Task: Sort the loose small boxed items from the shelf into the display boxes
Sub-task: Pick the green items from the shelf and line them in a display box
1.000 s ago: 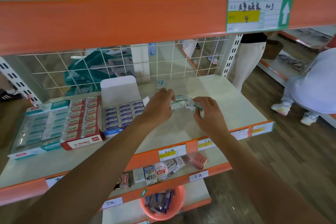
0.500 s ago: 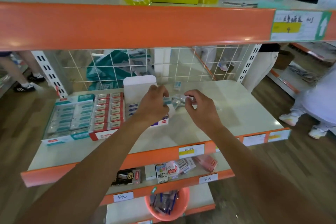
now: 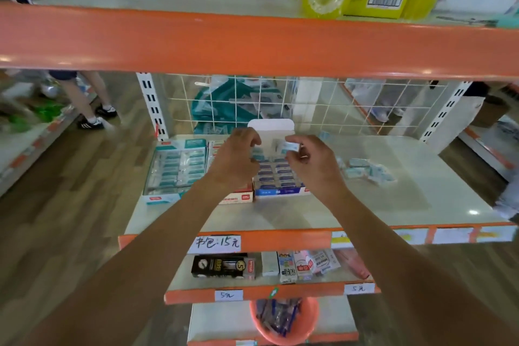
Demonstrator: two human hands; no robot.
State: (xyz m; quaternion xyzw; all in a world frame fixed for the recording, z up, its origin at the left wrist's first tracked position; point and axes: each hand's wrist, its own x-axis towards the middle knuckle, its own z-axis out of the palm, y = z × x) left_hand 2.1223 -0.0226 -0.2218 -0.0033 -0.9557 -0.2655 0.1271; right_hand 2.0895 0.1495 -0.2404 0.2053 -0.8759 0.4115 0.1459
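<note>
Right hand (image 3: 310,161) pinches a small box (image 3: 290,146) over the blue display box (image 3: 278,177); left hand (image 3: 238,157) curled, grip unclear. Next: slot it in, then fetch the pile (image 3: 368,171) at three o'clock.

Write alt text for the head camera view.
Both hands reach over an open blue display box on a white shelf; the right hand pinches a small boxed item, the left hand hovers beside it. More loose items lie to the right.

Red display box (image 3: 235,197) mostly hidden
</note>
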